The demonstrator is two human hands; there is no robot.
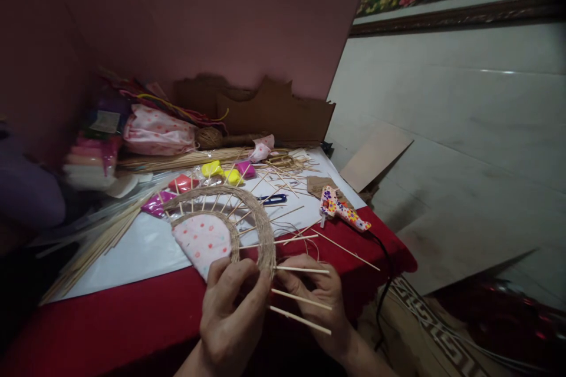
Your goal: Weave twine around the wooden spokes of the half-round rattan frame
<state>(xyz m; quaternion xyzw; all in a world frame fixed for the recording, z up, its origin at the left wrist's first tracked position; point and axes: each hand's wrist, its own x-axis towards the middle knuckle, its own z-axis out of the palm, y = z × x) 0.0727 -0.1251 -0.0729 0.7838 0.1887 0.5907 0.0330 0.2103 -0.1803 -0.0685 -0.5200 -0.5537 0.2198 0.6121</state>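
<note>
A half-round woven piece of twine and thin wooden sticks (266, 230) is held up over the table's front edge. Its core is spotted pink fabric (204, 241), bordered by one twine band, with a wider twine arc farther out. My left hand (234, 312) grips the piece at its lower side, fingers closed around the twine bands. My right hand (316, 300) is at the outer arc's right side, behind several protruding sticks, its fingers bent against the edge. What its fingertips pinch is partly hidden.
A flower-patterned glue gun (340, 209) lies at the right on cardboard, its cord hanging off the red-covered table (145, 318). Loose sticks (110, 230), a blue cutter (273, 199), yellow packets (212, 168) and a twine ball (209, 138) lie behind the piece.
</note>
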